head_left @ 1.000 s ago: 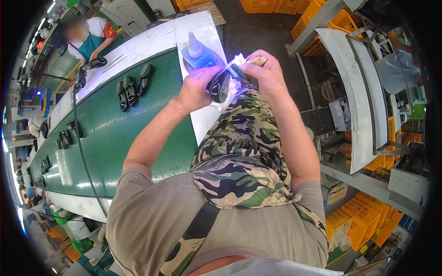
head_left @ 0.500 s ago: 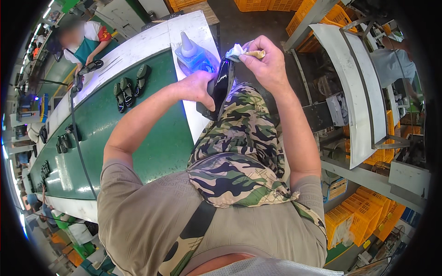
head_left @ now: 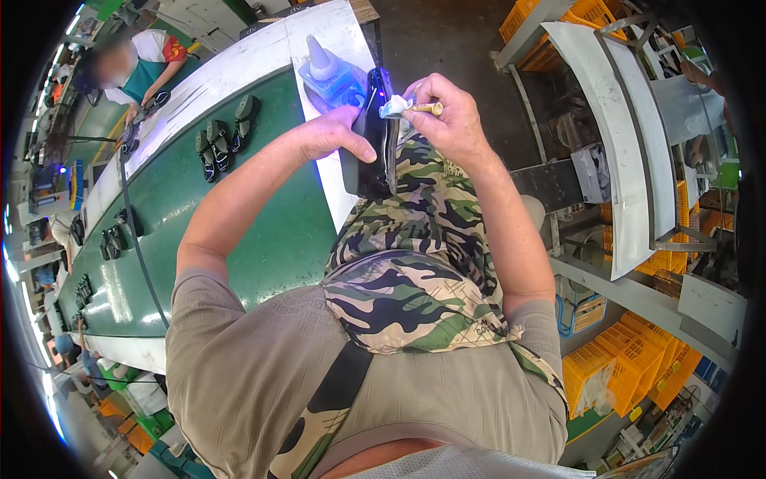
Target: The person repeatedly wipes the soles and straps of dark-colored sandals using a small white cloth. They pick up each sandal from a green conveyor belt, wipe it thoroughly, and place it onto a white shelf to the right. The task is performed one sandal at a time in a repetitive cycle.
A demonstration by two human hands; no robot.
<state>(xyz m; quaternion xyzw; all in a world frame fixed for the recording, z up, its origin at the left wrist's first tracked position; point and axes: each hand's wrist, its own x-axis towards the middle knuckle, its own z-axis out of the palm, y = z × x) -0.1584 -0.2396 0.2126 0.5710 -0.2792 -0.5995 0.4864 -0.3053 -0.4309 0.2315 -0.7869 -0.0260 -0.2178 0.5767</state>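
Nearest the camera: camouflage trousers (head_left: pixel 415 263) fill the lap, forearms reaching out over them. Left hand (head_left: pixel 331 136) grasps a black shoe sole (head_left: pixel 373 140) along its side, holding it on edge above the knees, at the rim of the white table edge (head_left: pixel 335 36). Right hand (head_left: pixel 447 116) is pinched closed on a small brush (head_left: pixel 411 106) with a tan handle, its pale tip touching the sole's upper end, where a blue-violet glow shows. Judgement: coating of this sole is mid-way, brush on one end only, rest of the surface looks dark and dry, can't tell how much is covered. Just behind the hands stands a blue glue bottle (head_left: pixel 327 76) with a white cone nozzle, on the white edge. Further out, the green conveyor belt (head_left: pixel 207 215) carries dark soles (head_left: pixel 219 142) in pairs, more soles (head_left: pixel 112 235) down the line, so plenty of pieces appear left to process. Far end: another person (head_left: pixel 136 64) in a teal apron works at the belt. On the right, grey shelving (head_left: pixel 630 152) and yellow crates (head_left: pixel 606 371)
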